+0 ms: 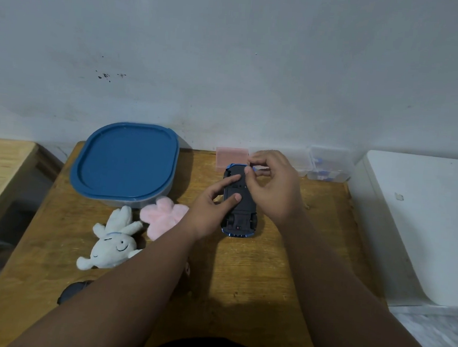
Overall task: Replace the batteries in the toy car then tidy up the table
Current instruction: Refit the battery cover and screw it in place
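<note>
A blue toy car [242, 214] lies upside down on the wooden table [241, 283], its dark underside facing up. My left hand [214, 207] presses on the underside with thumb and forefinger, holding the car steady. My right hand [272, 185] hovers over the car's far end with fingertips pinched on a small thin tool with a bluish tip; most of the tool is hidden by my fingers. No loose batteries show.
A grey tub with a blue lid [126, 162] stands at the back left. A white plush bunny [113, 241] and a pink plush [164, 219] lie in front of it. A pink box [230, 157] and clear plastic boxes [330, 165] line the wall. A white cabinet [424, 224] borders the right.
</note>
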